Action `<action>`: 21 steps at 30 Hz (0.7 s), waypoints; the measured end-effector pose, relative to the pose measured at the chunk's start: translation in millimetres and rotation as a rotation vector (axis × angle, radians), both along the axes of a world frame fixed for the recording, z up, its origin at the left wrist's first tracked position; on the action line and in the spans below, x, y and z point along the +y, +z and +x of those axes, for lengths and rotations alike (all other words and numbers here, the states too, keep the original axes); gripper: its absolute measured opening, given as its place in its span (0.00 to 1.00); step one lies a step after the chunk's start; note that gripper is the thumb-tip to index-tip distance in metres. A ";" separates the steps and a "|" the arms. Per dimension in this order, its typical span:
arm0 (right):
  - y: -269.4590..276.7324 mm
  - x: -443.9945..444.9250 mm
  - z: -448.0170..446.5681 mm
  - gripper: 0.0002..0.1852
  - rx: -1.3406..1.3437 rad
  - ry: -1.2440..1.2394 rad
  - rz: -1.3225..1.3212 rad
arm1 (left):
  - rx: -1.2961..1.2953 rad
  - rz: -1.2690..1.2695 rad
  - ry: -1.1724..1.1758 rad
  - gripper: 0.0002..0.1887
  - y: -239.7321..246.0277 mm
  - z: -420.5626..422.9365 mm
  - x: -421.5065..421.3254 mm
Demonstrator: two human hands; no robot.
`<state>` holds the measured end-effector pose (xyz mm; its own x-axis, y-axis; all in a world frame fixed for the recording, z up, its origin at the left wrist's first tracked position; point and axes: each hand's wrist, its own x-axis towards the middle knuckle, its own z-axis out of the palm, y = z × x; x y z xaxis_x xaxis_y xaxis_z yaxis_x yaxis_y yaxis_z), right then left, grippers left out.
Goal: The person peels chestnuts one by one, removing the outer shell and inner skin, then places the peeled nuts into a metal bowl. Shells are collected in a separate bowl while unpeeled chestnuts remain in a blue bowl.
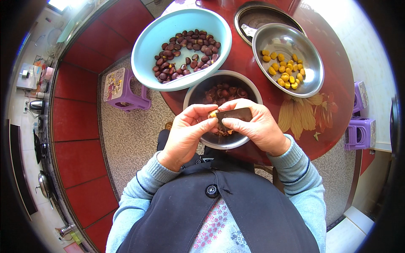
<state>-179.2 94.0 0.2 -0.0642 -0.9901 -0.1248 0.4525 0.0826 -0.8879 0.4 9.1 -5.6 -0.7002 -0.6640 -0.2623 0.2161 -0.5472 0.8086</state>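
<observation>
My left hand [193, 126] pinches a partly peeled chestnut [213, 114] between thumb and fingertips; yellow flesh shows on it. A dark, flat blade [234, 116] lies in my right hand [255, 123], with its end up against the nut and my thumb pressed on its face. Both hands are over a steel bowl [218, 145] that holds brown chestnut shells [226, 91]. Beyond it, a light blue plastic basin [144, 53] contains many unpeeled chestnuts [171, 68]. Peeled yellow chestnuts [286, 71] lie in a steel pan [311, 57] at the right.
The pans and basin rest on a round red table [332, 95] with a flower print, partly over a dark round inset [272, 15]. Purple stools stand on the left [128, 88] and right [360, 132]. Red cabinets [76, 120] line the left side below a counter with a kettle [36, 107].
</observation>
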 end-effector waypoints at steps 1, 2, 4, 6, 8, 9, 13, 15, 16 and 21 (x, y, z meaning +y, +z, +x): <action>-0.8 0.1 0.1 0.12 0.014 -0.007 -0.007 | -0.008 -0.011 0.005 0.15 0.3 -0.1 0.5; -0.4 0.6 -1.7 0.11 0.024 0.010 0.023 | -0.016 -0.022 0.011 0.15 0.6 -0.2 0.8; 2.3 1.4 -7.4 0.11 0.045 0.045 0.085 | -0.031 -0.033 0.004 0.15 2.0 1.5 0.2; 4.2 1.1 -9.0 0.11 -0.019 0.062 0.124 | -0.029 -0.025 -0.007 0.14 3.6 2.8 -0.5; 5.3 0.7 -9.4 0.11 -0.069 0.073 0.147 | -0.010 0.003 -0.023 0.15 5.3 3.5 -1.2; 5.9 0.5 -9.6 0.12 -0.086 0.077 0.151 | -0.010 0.006 -0.026 0.15 6.0 3.9 -1.3; 5.3 0.9 -9.0 0.12 -0.117 0.081 0.165 | 0.009 0.042 -0.040 0.15 5.9 6.3 -2.1; 4.2 0.8 -9.0 0.11 -0.125 0.089 0.170 | 0.029 0.070 -0.053 0.15 4.7 7.9 -3.0; 3.9 0.8 -9.0 0.11 -0.129 0.093 0.172 | 0.041 0.083 -0.060 0.15 4.3 8.8 -3.7; 7.0 1.3 -11.7 0.10 -0.180 0.119 0.192 | 0.077 0.137 -0.090 0.16 1.8 12.2 -5.6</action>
<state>-190.9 95.3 7.1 0.0909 -0.9465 -0.3097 0.5789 0.3033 -0.7569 12.6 3.5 -3.7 -0.7768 -0.5592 -0.2896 0.2191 -0.6711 0.7083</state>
